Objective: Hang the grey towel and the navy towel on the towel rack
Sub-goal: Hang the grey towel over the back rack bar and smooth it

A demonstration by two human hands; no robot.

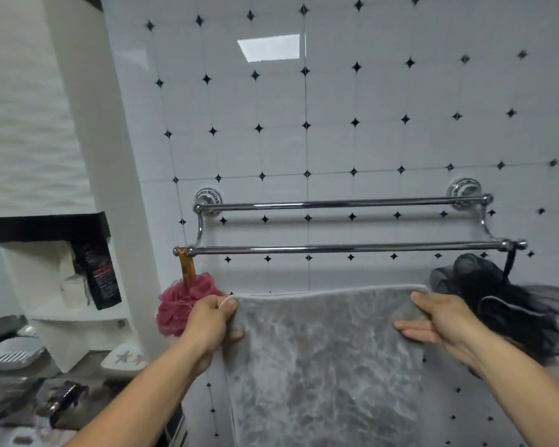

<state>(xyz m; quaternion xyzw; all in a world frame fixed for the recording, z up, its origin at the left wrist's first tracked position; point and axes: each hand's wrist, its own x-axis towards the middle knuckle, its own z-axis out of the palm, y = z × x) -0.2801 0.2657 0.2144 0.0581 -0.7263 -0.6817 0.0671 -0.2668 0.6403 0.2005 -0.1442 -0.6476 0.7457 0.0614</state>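
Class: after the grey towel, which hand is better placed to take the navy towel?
Right, probably. The right hand grips the grey towel beside the navy towel; the left hand grips its far corner, by the pink sponge.

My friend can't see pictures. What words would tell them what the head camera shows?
A left hand and right hand hold a grey towel spread by its top corners, below a chrome two-bar towel rack on a tiled wall. A pink bath pouf hangs at the rack's left end, a dark pouf at its right.
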